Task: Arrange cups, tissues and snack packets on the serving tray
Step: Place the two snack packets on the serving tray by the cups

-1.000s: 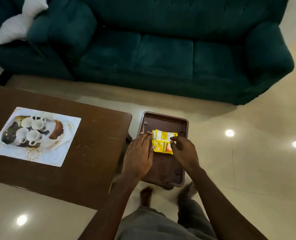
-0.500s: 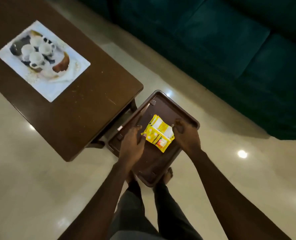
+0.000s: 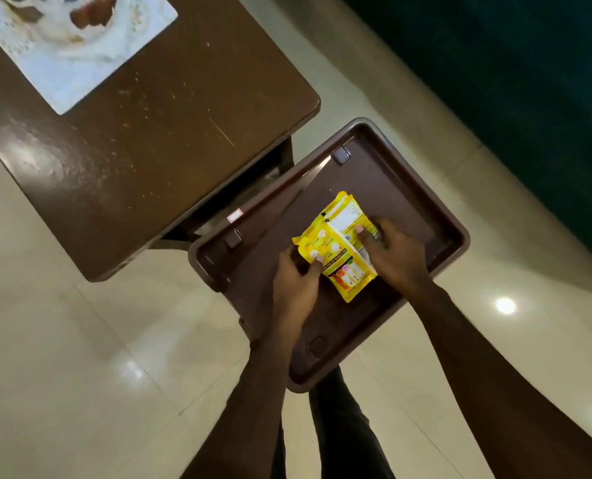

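A dark brown serving tray [image 3: 422,188] sits low beside the wooden table, above my legs. Yellow snack packets [image 3: 339,247] lie stacked near its middle. My left hand [image 3: 296,288] pinches the packets' left edge with thumb and fingers. My right hand [image 3: 396,255] presses on their right side, fingertips on the top packet. Only a blurred corner of the white mat [image 3: 80,50] that bears the cups shows at the top left; the cups themselves are cut off by the frame. No tissues are in view.
The brown wooden table [image 3: 142,153] stands left of the tray, its corner close to the tray's far-left rim. A dark green sofa [image 3: 529,81] fills the top right. Glossy cream floor tiles surround everything, and my legs [image 3: 343,426] are below the tray.
The view has tilted down and closer onto the tray; the cups have left the frame. Both hands have closed onto the yellow packets, which now lie nearer the tray's middle.
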